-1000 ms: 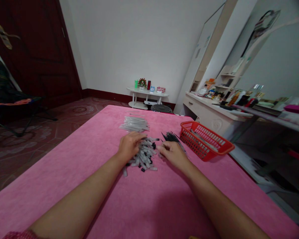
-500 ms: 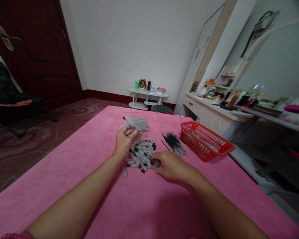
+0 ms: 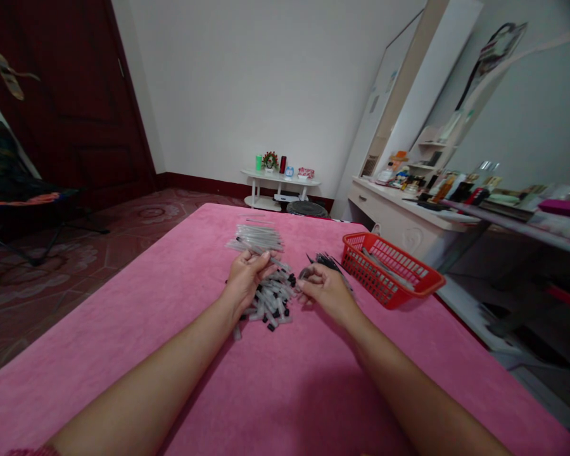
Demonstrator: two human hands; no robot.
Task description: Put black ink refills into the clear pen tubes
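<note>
My left hand [image 3: 247,276] is closed, thumb against fingers, on a clear pen barrel with a black end [image 3: 241,241]. Below its fingers lies a heap of clear pen caps with black parts [image 3: 268,301]. At the heap's right side, my right hand [image 3: 327,286] is held in a pinch with the fingertips curled inward; whatever sits between them is too blurred to name. Thin black pen refills [image 3: 331,259] lie just behind that hand, which partly covers them. Beyond my left hand, clear pen barrels [image 3: 262,234] are laid side by side on the pink cloth [image 3: 194,373].
A red plastic basket [image 3: 420,292] stands on the right of the table, with long thin pieces inside. Past the table's far edge is a small white stand [image 3: 285,177]. A dresser [image 3: 399,212] crowded with bottles is at the right, a folding chair [image 3: 21,190] at the left.
My right hand has lifted out of the cap heap and moved slightly up and right, toward the refills. The barrel in my left hand has tipped lower, its black end dropping nearer the laid-out barrels.
</note>
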